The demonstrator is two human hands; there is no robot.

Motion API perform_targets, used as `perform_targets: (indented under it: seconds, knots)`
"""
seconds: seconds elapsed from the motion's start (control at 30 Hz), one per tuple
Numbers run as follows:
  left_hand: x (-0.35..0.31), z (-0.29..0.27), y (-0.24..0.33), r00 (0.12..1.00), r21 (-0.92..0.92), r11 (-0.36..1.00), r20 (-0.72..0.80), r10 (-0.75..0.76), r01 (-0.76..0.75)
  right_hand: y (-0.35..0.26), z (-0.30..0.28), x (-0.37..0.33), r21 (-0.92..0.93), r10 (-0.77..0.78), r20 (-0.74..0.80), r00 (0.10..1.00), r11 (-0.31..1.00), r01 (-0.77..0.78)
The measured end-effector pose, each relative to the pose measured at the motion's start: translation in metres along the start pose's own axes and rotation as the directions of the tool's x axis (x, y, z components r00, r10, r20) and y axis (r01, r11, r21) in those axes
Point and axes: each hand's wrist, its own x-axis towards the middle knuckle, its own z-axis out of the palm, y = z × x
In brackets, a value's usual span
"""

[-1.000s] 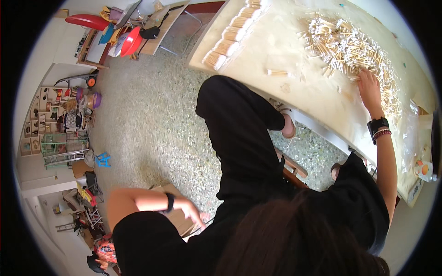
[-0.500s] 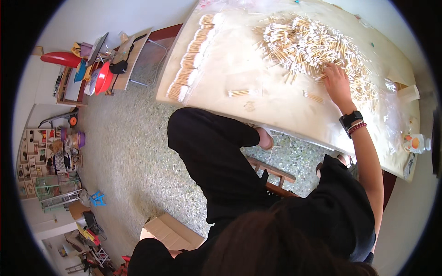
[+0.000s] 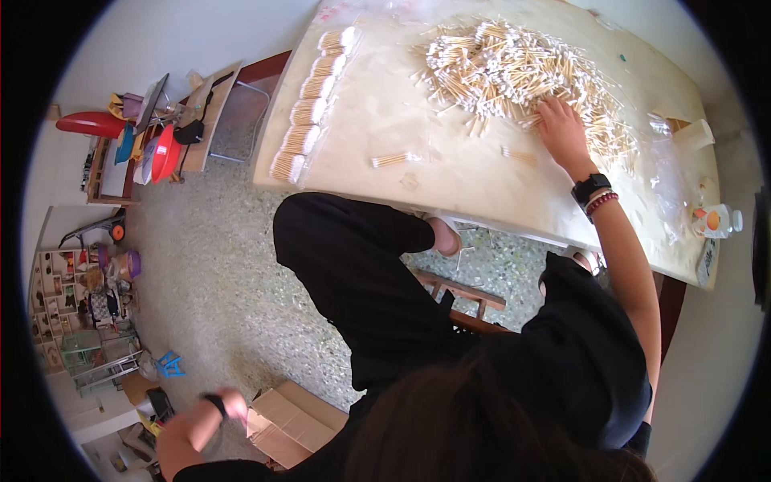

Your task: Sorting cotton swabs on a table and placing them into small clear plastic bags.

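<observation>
My right hand (image 3: 564, 135) reaches over the near edge of a big heap of cotton swabs (image 3: 510, 68) on the table. Its fingers are somewhat apart, with their tips among the swabs; I see no swab clearly held. A small bunch of cotton swabs (image 3: 391, 160) lies by itself left of the hand, and a few loose swabs (image 3: 518, 154) lie just beside it. Bundled cotton swabs (image 3: 305, 111) stand in a row along the table's left side. My left hand (image 3: 234, 405), blurred, is low on the left above the floor, beside an open cardboard box (image 3: 293, 422).
Clear plastic film (image 3: 666, 181) lies on the table's right side, near a bottle (image 3: 717, 221) with an orange print. A wooden stool (image 3: 462, 297) stands by my legs. Farther left are a side table (image 3: 210, 112), a red basin (image 3: 165, 154) and a blue stool (image 3: 169, 364).
My left forearm and hand have swung into sight at the lower left. My right hand stays at the same edge of the heap. The whole view has shifted slightly.
</observation>
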Motion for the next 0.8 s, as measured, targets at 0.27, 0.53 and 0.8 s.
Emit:
perform_targets:
  seconds: [0.27, 0.53, 0.8]
  knots:
    - [0.205, -0.118, -0.111, 0.595, 0.220, 0.942, -0.804, 0.027, 0.254, 0.000, 0.010, 0.000, 0.002, 0.014, 0.050, 0.999, 1.000, -0.014]
    - [0.241, -0.203, -0.044, 0.527, 0.258, 0.929, -0.845, 0.085, 0.263, -0.004, 0.001, -0.003, 0.067, 0.037, 0.048, 0.998, 0.997, -0.040]
    - [0.235, -0.214, -0.170, 0.311, -0.158, 0.930, -0.912, -0.266, 0.332, -0.001, 0.004, -0.004, 0.053, 0.046, 0.029, 0.999, 0.997, -0.047]
